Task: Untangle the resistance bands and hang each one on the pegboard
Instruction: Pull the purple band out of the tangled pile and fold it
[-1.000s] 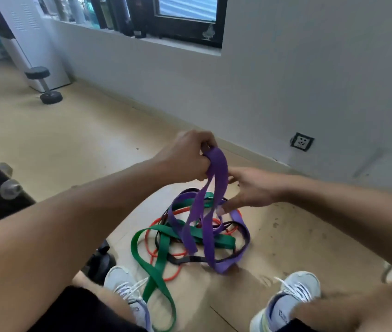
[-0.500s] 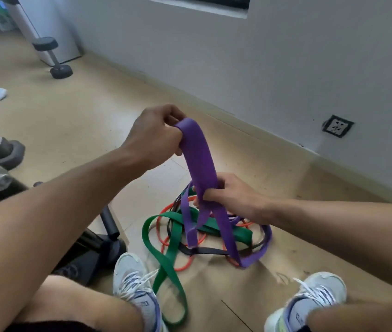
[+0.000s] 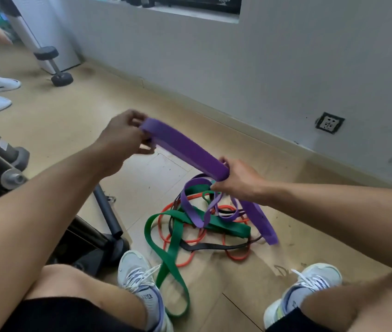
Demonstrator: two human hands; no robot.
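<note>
The left hand pinches one end of the purple band. The band runs in a long slant from far left down to near right, where the right hand grips it. Both hands hold it off the floor. Past the right hand the band drops into the pile — green band, red band and black band lie crossed under it. These loops look like they could snag the purple one. No pegboard shows.
</note>
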